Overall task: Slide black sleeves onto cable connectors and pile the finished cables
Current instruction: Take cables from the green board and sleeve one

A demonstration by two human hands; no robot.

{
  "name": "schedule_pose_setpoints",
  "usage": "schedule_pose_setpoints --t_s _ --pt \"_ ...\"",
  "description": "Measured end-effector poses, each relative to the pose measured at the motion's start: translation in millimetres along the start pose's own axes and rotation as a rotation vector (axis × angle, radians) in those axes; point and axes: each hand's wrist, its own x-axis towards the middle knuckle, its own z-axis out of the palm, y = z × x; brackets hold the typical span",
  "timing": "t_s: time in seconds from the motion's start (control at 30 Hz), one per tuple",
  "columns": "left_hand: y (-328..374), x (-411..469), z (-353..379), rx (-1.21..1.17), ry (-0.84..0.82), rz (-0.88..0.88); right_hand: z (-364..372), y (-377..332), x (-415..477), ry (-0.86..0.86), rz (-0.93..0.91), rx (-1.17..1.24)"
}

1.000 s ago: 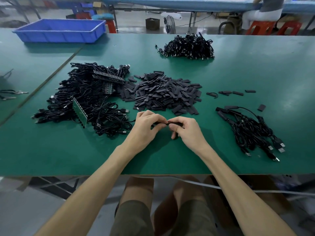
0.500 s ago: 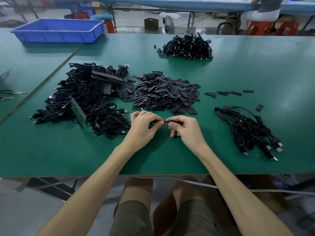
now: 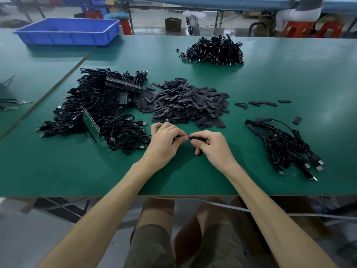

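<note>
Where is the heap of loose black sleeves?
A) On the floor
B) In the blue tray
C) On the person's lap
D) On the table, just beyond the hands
D: the sleeves lie heaped on the green table, just beyond the left hand and right hand, which pinch a cable between them.
</note>
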Motion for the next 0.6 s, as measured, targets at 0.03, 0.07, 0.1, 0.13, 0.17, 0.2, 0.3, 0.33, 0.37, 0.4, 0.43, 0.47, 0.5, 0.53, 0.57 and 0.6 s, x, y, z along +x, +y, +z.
schedule_pose_setpoints --t_s 0.03,0.07,0.1,0.13,0.17,0.2,0.3,0.33,0.37,0.4,0.43,0.47,0.5,0.53,0.57,0.6 --pt "0.9 -0.1 0.1 0.0 -0.004 0.005 -0.1 -0.2 -0.3 -0.001 -0.005 -0.005" --pt "1.5 -0.2 0.2 0.003 -0.009 0.012 0.0 -0.4 -0.3 -0.002 -0.009 -0.008" --pt "1.7 -0.2 0.6 0.004 -0.017 0.017 0.0 -0.3 -0.3 -0.004 -0.015 -0.011" --pt "1.7 -0.2 0.8 0.004 -0.027 0.019 0.1 -0.2 -0.2 -0.004 -0.02 -0.014" --pt "1.6 -0.3 1.2 0.004 -0.035 0.018 0.2 0.0 -0.2 -0.005 -0.024 -0.015" --pt "1.3 -0.6 1.5 0.004 -0.039 0.017 0.4 0.2 -0.3 -0.004 -0.028 -0.013" --pt "0.3 -1.0 3.4 0.019 -0.041 0.02 0.5 1.1 0.0 0.0 -0.032 -0.002" --pt "0.1 -1.0 4.0 0.02 -0.045 0.018 0.6 1.3 -0.1 -0.001 -0.029 0.004" --pt "-0.3 -0.8 4.4 0.015 -0.048 0.014 0.6 1.5 -0.1 -0.003 -0.026 0.01" --pt "-0.8 -0.5 4.3 0.005 -0.051 0.009 0.6 1.6 0.0 -0.007 -0.023 0.015" --pt "-1.3 -0.3 4.2 -0.004 -0.055 0.004 0.7 1.8 0.1 -0.01 -0.021 0.019" --pt "-1.7 0.0 3.7 -0.01 -0.061 -0.001 0.7 2.1 0.1 -0.011 -0.019 0.023" --pt "-1.8 0.4 3.5 -0.014 -0.067 -0.005 0.8 2.2 0.2 -0.011 -0.019 0.03" --pt "-1.7 0.7 3.3 -0.017 -0.071 -0.01 0.7 2.0 0.2 -0.009 -0.019 0.039" --pt "-1.5 1.1 3.5 -0.019 -0.071 -0.014 0.8 1.7 0.4 -0.009 -0.017 0.055" --pt "-1.6 1.5 3.9 -0.019 -0.065 -0.017 0.8 1.5 0.6 -0.01 -0.012 0.083"
